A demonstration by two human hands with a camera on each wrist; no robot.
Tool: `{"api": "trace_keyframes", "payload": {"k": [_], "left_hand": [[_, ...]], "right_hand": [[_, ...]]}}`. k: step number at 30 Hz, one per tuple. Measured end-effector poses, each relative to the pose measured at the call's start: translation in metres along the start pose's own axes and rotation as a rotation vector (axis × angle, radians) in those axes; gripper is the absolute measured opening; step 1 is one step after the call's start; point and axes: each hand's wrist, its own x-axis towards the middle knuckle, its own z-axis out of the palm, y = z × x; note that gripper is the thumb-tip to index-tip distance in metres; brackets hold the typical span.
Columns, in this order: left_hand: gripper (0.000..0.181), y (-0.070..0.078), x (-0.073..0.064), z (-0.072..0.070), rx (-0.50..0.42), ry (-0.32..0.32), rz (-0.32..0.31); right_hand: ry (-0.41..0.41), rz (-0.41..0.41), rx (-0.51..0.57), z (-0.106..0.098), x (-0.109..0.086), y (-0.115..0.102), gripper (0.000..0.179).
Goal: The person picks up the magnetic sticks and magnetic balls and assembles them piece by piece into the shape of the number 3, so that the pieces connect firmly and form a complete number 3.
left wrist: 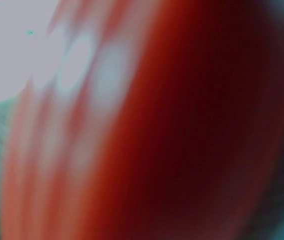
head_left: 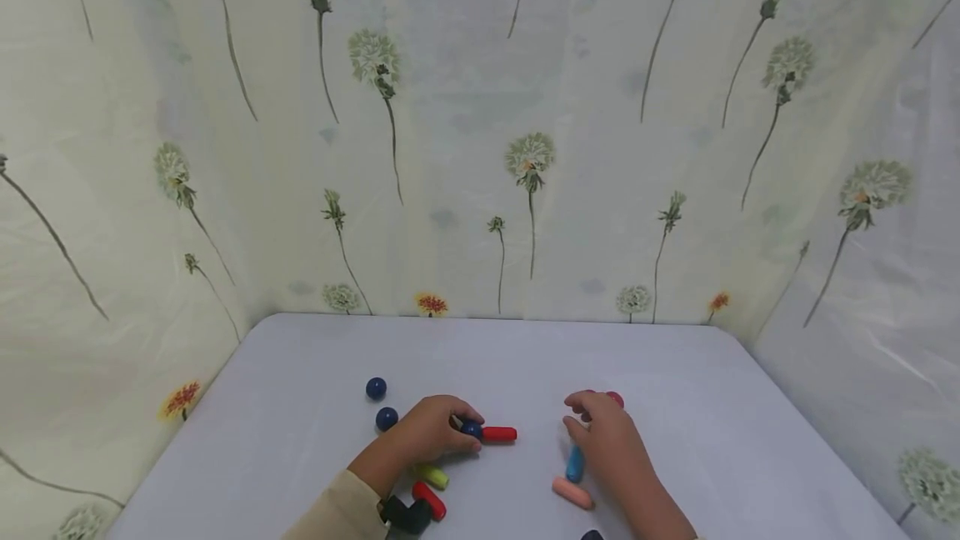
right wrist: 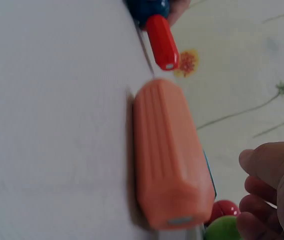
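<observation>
My left hand (head_left: 429, 427) pinches a dark blue ball (head_left: 472, 430) between thumb and fingers, left of the table's middle. A short red rod (head_left: 499, 434) sticks out from the ball to the right, its free end away from the fingers. My right hand (head_left: 611, 445) hovers with loosely bent fingers and nothing between them. Under it lies a blue rod (head_left: 575, 463), partly hidden, with a pink-red ball (head_left: 615, 399) just beyond. In the right wrist view a peach ribbed rod (right wrist: 169, 155) with a metal-tipped end looms close, and a green ball (right wrist: 224, 229) shows beside the fingers.
Two more dark blue balls (head_left: 376, 388) stand behind my left wrist. A yellow-green rod (head_left: 432, 476) and another red rod (head_left: 429, 501) lie near the left forearm; that red ribbing fills the left wrist view, blurred. A flower-print cloth (head_left: 465, 148) hangs around the white table (head_left: 525, 365).
</observation>
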Motion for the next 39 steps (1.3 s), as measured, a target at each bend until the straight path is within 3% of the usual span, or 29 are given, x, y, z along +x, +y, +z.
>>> {"api": "trace_keyframes", "payload": {"k": [3, 12, 22, 28, 39], "left_hand": [[0.031, 0.0, 0.002, 0.002, 0.002, 0.002, 0.012], [0.032, -0.001, 0.003, 0.0, 0.015, 0.007, 0.01], [0.032, -0.005, 0.003, 0.001, -0.003, -0.002, 0.013], [0.032, -0.006, 0.003, 0.003, -0.014, -0.007, 0.021], [0.033, -0.004, 0.001, 0.001, 0.008, 0.002, 0.007]], "right_hand": [[0.028, 0.02, -0.047, -0.006, 0.0, 0.013, 0.031], [0.008, 0.187, 0.057, -0.023, 0.002, 0.04, 0.047], [-0.077, 0.227, 0.079, -0.021, 0.004, 0.051, 0.049], [-0.082, 0.256, 0.086, -0.018, 0.001, 0.057, 0.04], [-0.062, 0.217, 0.082, -0.02, -0.001, 0.056, 0.037]]}}
